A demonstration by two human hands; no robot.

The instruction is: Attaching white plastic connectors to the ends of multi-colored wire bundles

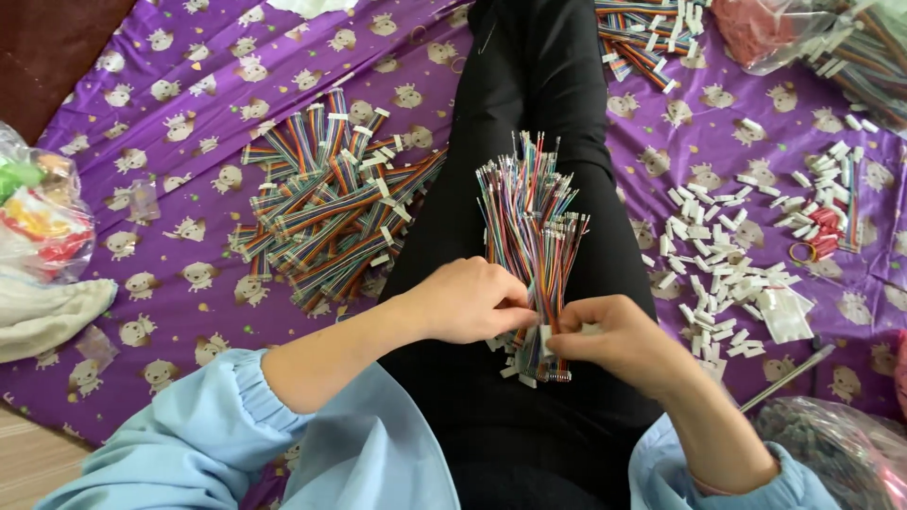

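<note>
A bundle of thin multicoloured wires (529, 222) lies along my black-trousered leg (529, 85), loose ends fanned away from me. My left hand (468, 302) pinches the near end of some wires from the left. My right hand (614, 340) meets it from the right, fingertips closed on a small white connector (545, 338) at those wire ends. Both hands touch at the bundle's near end, where a few white plugs sit.
A heap of finished rainbow cable pieces (326, 203) lies on the purple patterned cloth (170, 113) at left. Loose white connectors (723, 269) are scattered at right. More cables (642, 38) lie at the top, plastic bags (42, 212) at the left edge and lower right (836, 453).
</note>
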